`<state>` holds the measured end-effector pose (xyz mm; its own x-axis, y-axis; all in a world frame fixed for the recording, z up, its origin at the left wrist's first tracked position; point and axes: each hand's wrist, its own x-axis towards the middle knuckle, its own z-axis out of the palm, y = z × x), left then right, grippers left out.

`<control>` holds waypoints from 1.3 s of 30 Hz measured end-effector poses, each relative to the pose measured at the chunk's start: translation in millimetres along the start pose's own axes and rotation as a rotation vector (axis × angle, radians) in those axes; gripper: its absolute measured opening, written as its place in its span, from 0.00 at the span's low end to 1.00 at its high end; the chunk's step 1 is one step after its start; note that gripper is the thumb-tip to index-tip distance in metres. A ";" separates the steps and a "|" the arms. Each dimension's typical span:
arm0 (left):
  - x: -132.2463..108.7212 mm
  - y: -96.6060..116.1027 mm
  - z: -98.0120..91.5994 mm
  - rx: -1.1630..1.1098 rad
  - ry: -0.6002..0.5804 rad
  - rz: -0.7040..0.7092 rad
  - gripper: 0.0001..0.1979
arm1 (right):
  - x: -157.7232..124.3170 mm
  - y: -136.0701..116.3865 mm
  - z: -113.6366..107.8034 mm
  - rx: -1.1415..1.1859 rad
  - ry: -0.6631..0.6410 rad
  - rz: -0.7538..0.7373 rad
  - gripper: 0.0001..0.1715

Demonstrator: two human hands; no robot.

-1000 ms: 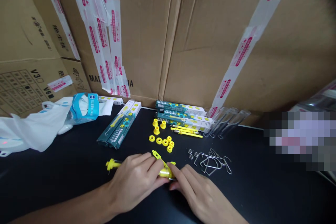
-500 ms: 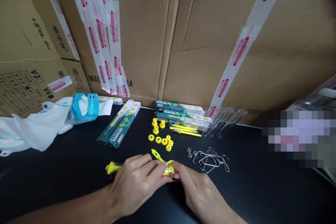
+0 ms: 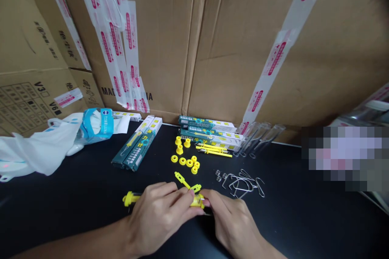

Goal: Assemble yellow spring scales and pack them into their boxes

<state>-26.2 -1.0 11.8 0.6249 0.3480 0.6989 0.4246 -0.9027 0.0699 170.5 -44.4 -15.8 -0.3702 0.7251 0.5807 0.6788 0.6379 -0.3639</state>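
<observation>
My left hand lies curled over a clear tube with yellow parts on the black table; the tube's yellow cap pokes out to the left of my fingers. My right hand pinches the tube's other end, its fingertips meeting those of the left hand. A thin yellow strip lies just beyond the fingers. Several yellow caps and rings sit farther back. A heap of bent wire hooks lies to the right of the hands.
Green and white boxes lie at the left and in a stack at the back, with clear tubes beside the stack. A white plastic bag and a blue packet lie far left. Taped cardboard cartons wall the table's back.
Both hands have stayed on the tube and shifted slightly. The right hand's fingers have curled in tighter on its end.
</observation>
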 end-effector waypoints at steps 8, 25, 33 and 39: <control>-0.1 -0.9 -0.3 0.006 -0.007 0.034 0.09 | -1.7 0.4 2.7 0.026 -0.005 0.051 0.16; 0.3 -1.5 1.8 0.032 -0.008 0.080 0.07 | -3.4 2.2 5.7 -0.039 0.017 0.063 0.16; 0.4 -1.1 2.5 0.052 -0.026 0.091 0.07 | -2.9 2.3 6.1 -0.051 -0.001 0.091 0.15; 0.4 -1.0 1.9 0.077 -0.037 0.106 0.09 | -2.7 1.9 7.0 -0.073 -0.002 0.094 0.15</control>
<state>-25.1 0.5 10.7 0.6923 0.2624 0.6722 0.4032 -0.9132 -0.0588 168.3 -43.4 -23.2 -0.3042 0.7814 0.5449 0.7546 0.5467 -0.3628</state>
